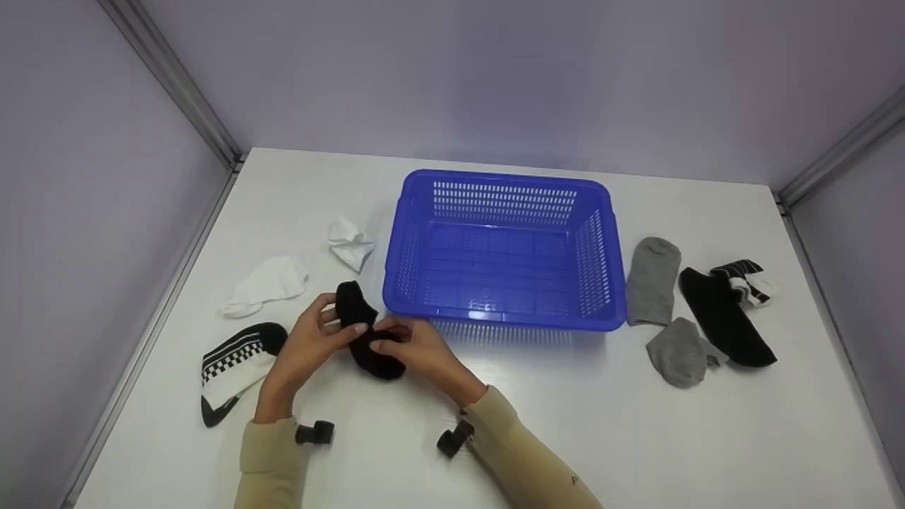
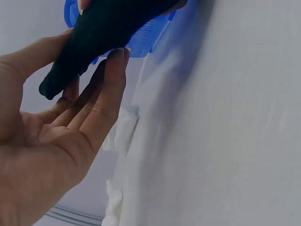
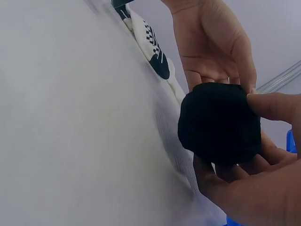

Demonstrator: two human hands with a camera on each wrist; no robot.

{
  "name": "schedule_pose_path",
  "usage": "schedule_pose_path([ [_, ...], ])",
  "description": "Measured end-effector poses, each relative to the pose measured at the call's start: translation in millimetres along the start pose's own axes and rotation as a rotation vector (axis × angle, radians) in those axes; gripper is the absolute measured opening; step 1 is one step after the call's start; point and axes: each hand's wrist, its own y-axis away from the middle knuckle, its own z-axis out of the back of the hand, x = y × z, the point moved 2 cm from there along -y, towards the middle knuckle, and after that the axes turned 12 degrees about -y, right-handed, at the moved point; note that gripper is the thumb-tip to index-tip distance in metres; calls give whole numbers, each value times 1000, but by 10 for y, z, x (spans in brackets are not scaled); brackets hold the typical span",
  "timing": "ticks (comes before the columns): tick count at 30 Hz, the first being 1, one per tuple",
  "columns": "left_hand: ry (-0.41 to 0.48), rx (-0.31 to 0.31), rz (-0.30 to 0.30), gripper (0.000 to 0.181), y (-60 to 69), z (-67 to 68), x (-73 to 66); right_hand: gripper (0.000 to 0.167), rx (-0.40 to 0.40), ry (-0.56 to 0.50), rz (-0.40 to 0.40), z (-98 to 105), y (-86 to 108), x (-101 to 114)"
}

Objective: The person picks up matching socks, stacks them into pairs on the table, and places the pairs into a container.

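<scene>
Both hands hold a black sock (image 1: pixel 355 311) above the table, left of the basket's near corner. My left hand (image 1: pixel 309 345) pinches its upper part between thumb and fingers. Lower down, my right hand (image 1: pixel 420 351) grips the same sock with thumb and curled fingers. In the left wrist view the sock (image 2: pixel 103 37) stretches away from the left thumb and fingers. From the right wrist the sock (image 3: pixel 220 123) looks like a rounded bundle, with the right thumb on its edge and fingers beneath. Part of the sock is hidden behind the fingers.
A blue plastic basket (image 1: pixel 505 319) stands at the table's middle. On the left lie a white sock (image 1: pixel 267 284), a crumpled white sock (image 1: pixel 349 244) and a checkered sock (image 1: pixel 237 367). To the right are grey socks (image 1: pixel 653 281), a black sock (image 1: pixel 728 322) and a striped sock (image 1: pixel 746 283).
</scene>
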Motion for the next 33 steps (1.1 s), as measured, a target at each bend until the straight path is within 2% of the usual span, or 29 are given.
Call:
schedule_pose_path([
  [4,93,26,-8,71,15,-75,-8,28,22,62,7,110,103,-23],
  [8,127,33,-5,70,26,-142,-8,27,35,107,-24,255,220,-44],
  [10,118,44,3,69,39,-183,-7,28,58,131,-37,347,282,-45],
  [14,54,131,2,69,70,-313,-9,25,111,185,-33,564,415,-25],
  [18,-68,223,-26,69,95,-517,-44,23,153,268,-16,818,569,24],
  [22,-265,256,-103,63,108,-735,-136,23,172,385,0,1125,751,86],
  [27,-507,223,-216,49,156,-923,-316,26,113,556,38,1483,990,188],
  [30,-625,179,-269,47,201,-1029,-423,30,41,626,44,1651,1124,266],
  [33,-736,168,-355,49,236,-1170,-496,31,-41,654,32,1787,1242,324],
])
